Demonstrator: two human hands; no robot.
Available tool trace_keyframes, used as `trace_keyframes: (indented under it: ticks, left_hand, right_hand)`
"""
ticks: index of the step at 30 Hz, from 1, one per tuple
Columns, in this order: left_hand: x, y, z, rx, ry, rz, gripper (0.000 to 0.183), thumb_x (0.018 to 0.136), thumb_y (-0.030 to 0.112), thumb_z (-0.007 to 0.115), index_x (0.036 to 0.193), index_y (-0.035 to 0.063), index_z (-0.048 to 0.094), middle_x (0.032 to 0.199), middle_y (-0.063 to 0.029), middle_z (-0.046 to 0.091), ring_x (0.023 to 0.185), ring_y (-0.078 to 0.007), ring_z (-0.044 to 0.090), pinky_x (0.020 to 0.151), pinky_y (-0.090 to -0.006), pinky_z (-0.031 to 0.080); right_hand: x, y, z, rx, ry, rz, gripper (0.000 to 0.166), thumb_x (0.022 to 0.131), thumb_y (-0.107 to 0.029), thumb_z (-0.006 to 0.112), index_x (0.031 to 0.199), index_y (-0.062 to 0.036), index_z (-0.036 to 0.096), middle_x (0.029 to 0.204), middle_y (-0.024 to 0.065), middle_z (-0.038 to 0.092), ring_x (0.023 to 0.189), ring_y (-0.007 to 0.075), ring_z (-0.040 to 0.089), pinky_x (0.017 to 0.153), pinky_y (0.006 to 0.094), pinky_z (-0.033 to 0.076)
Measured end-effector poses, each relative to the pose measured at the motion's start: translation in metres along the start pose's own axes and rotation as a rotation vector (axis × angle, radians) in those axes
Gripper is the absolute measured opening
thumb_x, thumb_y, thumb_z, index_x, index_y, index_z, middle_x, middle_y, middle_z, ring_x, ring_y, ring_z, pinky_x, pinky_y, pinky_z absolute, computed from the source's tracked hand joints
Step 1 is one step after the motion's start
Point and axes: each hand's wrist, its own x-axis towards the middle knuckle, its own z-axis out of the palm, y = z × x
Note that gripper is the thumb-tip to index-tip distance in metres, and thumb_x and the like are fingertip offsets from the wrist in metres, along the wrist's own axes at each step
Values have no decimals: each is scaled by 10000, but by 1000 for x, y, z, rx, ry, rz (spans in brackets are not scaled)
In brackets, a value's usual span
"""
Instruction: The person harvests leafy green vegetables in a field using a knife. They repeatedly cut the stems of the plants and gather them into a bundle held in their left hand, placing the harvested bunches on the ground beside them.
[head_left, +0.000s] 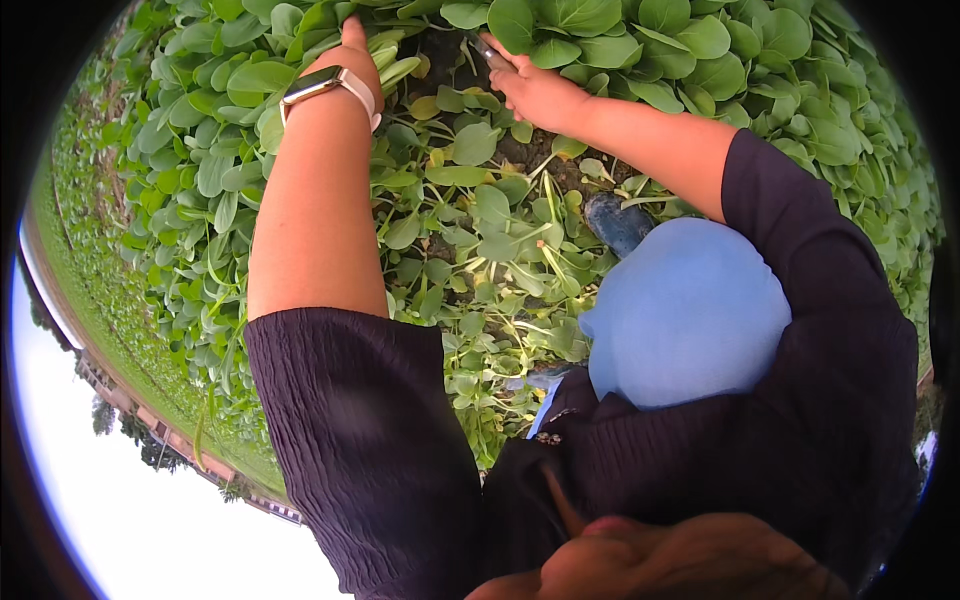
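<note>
My left hand (351, 49) reaches in among leafy greens (259, 81) at the top of the view. Leaves cover most of its fingers, so what they grip is hidden. Pale stems (390, 61) show just right of that wrist, which wears a smartwatch (315, 84) on a light band. To the right, my right hand (538, 91) is closed around a small knife (495, 58). Its metal blade points up and left, towards dark soil (452, 60) between the plants. Broad green leaves (577, 30) hang over the fingers of this hand.
Cut and trampled leaves (491, 217) litter the ground between my arms. A dark blue shoe (619, 223) and my blue-clad knee (686, 315) are at right centre. Dense greens (787, 82) stand to the right. Crop rows (97, 255) stretch away at left.
</note>
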Motion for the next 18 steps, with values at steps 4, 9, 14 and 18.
trace_keyframes:
  ticks: [4,9,14,18]
  left_hand:
    - [4,12,12,28,41,31,769,858,22,573,1513,160,194,1303,-221,545,1085,-349,632,881,-431,541]
    - [-15,20,29,80,190,46,840,831,112,647,1520,229,180,1202,-185,592,939,-340,679,802,-431,561]
    - [-26,12,47,165,325,88,707,891,67,455,1527,231,192,1102,-158,612,781,-316,694,714,-432,567]
    - [-28,10,46,162,309,65,719,880,71,486,1525,195,191,1042,-127,615,752,-299,692,688,-416,568]
  right_hand:
    - [11,25,-9,-84,91,-123,597,996,-208,407,1539,-221,160,1201,43,546,661,90,436,623,248,446]
    - [25,26,-10,-132,113,-264,575,992,-145,394,1530,-151,192,1406,113,449,912,142,467,829,275,415]
    - [48,38,-11,-99,81,-347,568,960,-66,349,1514,-75,219,1507,165,343,1424,291,287,1154,336,248]
    - [55,14,-8,-106,38,-276,584,953,-69,364,1516,-62,209,1509,174,350,1402,276,334,1131,324,277]
